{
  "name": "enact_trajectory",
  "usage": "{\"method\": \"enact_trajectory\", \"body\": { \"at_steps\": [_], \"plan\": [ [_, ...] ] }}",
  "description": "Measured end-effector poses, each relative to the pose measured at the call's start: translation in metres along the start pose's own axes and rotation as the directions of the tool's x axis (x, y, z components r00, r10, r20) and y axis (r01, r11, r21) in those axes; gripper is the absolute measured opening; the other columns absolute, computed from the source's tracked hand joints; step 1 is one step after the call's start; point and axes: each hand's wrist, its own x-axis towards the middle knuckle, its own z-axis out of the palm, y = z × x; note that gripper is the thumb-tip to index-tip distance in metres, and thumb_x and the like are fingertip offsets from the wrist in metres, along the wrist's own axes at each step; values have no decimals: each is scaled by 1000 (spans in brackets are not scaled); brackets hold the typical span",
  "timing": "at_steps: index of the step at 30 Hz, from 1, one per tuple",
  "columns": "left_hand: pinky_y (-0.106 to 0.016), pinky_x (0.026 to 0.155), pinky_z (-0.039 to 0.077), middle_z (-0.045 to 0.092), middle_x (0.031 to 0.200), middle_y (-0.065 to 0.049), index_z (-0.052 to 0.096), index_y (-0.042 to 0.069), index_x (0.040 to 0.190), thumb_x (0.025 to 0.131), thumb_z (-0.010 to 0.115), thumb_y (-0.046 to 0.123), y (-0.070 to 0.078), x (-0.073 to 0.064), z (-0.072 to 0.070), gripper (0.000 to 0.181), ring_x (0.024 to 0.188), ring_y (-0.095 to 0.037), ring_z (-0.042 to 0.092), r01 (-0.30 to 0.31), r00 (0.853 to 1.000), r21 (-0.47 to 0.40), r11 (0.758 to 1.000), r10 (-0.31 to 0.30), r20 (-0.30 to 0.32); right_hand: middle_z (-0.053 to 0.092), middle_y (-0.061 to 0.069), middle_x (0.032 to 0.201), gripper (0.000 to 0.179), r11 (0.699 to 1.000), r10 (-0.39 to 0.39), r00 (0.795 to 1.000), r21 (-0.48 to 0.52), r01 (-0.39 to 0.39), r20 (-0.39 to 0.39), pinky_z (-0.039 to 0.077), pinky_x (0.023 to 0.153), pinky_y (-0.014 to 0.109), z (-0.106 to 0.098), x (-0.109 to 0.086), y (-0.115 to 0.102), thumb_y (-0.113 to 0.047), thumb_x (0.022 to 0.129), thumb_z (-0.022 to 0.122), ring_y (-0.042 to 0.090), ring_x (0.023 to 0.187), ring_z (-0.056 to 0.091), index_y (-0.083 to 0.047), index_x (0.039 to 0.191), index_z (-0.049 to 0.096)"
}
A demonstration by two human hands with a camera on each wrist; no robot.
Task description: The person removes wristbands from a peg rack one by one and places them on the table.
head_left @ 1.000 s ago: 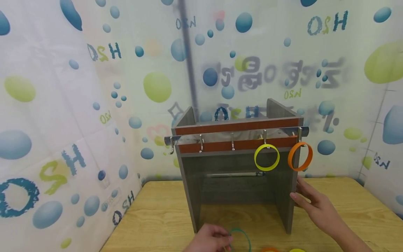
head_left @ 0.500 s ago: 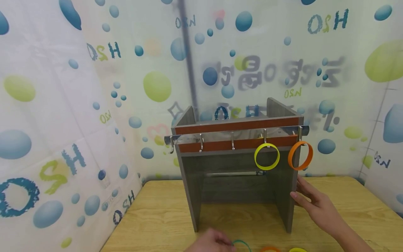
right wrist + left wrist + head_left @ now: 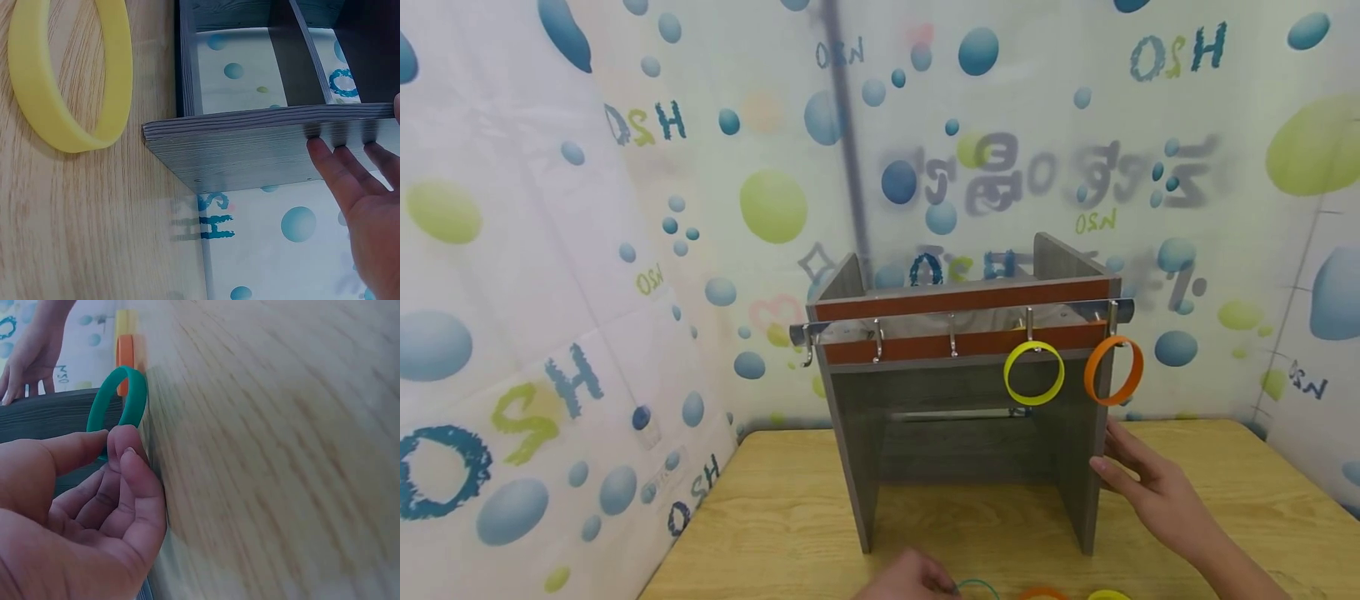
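My left hand (image 3: 904, 577) pinches a green wristband (image 3: 137, 394) between thumb and fingers, low over the table at the front; in the head view only the band's upper arc shows. My right hand (image 3: 1157, 496) touches the right side panel of a grey wooden rack (image 3: 269, 150). Its fingers lie straight against the outer face, with the thumb at the front edge. Across the rack runs a metal rail with several hooks. A yellow wristband (image 3: 1007, 387) hangs from the second hook from the right, an orange wristband (image 3: 1137, 367) from the rightmost one.
Another orange wristband (image 3: 125, 350) and another yellow wristband (image 3: 119, 69) lie on the wooden table (image 3: 775, 500), near its front, cut off by the head view's lower edge. A patterned curtain (image 3: 700, 208) stands behind and at both sides.
My left hand has lowered slightly toward the table with the green wristband, which now shows less in the head view. The right hand and the rack stay put.
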Motion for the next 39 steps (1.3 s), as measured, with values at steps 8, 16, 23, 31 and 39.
{"method": "enact_trajectory", "body": {
  "at_steps": [8,16,23,31,39],
  "plan": [
    [-23,67,53,75,79,7,81,12,90,91,83,25,45,-25,1,13,72,-3,65,-15,998,51,999,18,-64,40,-45,144,66,1000,-12,1000,0,12,3,63,78,20,-1,2,-1,-11,109,60,-28,122,47,-13,168,31],
    [-22,64,50,74,79,3,79,4,95,94,77,17,83,-47,-2,13,69,-3,61,-42,994,15,999,43,-96,41,-45,143,67,1000,4,1000,6,-4,13,64,78,21,-2,4,-2,-12,109,61,-28,122,47,-12,168,30],
    [-20,66,51,72,79,12,81,9,97,95,78,25,74,-45,-5,17,71,-1,63,-43,997,29,999,44,-56,42,-45,142,67,1000,20,999,21,-20,29,64,78,21,-1,3,-1,-12,109,61,-27,122,48,-11,168,29],
    [-19,63,48,77,80,-2,78,1,93,89,78,5,81,-48,-1,6,68,-3,61,-54,996,-19,998,52,-78,42,-45,143,68,999,18,999,37,-19,32,63,78,20,-1,3,2,-10,109,60,-27,123,48,-12,169,27],
    [-21,63,50,77,78,-3,78,3,89,83,77,0,81,-42,4,6,67,-6,63,-20,995,-4,1000,19,-99,42,-45,141,68,999,40,999,36,-41,29,63,78,21,0,1,3,-11,109,60,-26,121,50,-7,168,27]
  ]
}}
